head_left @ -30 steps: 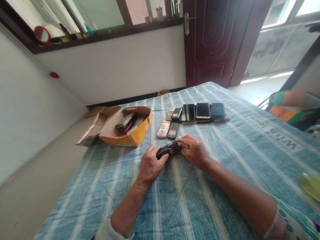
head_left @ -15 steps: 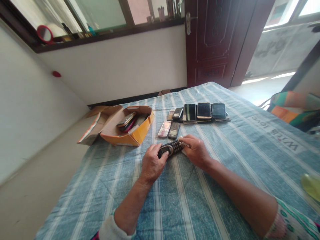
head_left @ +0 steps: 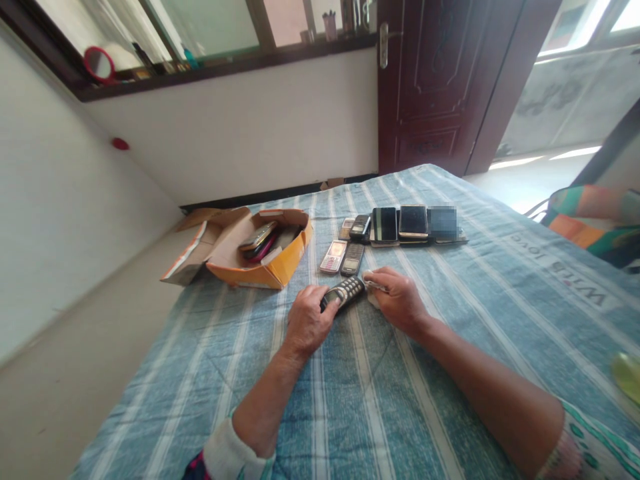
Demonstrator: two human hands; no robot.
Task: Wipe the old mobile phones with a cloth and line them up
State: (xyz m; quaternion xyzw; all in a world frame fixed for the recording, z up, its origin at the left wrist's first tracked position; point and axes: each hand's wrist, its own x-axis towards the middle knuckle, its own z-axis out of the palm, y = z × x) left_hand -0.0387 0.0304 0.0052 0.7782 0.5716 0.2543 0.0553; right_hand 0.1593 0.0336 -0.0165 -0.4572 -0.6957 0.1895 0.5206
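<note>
My left hand (head_left: pixel 311 320) grips the screen end of a dark keypad phone (head_left: pixel 349 291), its thumb resting on the front. The phone's light keys face up toward me. Beside the keypad end, my right hand (head_left: pixel 397 300) is closed on a crumpled white cloth or tissue (head_left: pixel 372 281). Just beyond the phone lie a silver-pink keypad phone (head_left: pixel 333 257) and a dark keypad phone (head_left: pixel 353 259). Farther back sit a small black phone (head_left: pixel 360 227) and stacked touchscreen phones (head_left: pixel 385 225), in a row running right.
An open orange cardboard box (head_left: pixel 295 257) with several phones (head_left: pixel 259 241) inside stands on the left of the striped blue bedspread (head_left: pixel 240 373). A yellow-green object (head_left: pixel 627 377) shows at the right edge. Beyond are a dark red door (head_left: pixel 440 87) and a colourful cloth item (head_left: pixel 595 217).
The keypad phone has tilted so its keys show brighter and more plainly. My right hand with the white cloth has drawn slightly off its end. The whole view has shifted a little.
</note>
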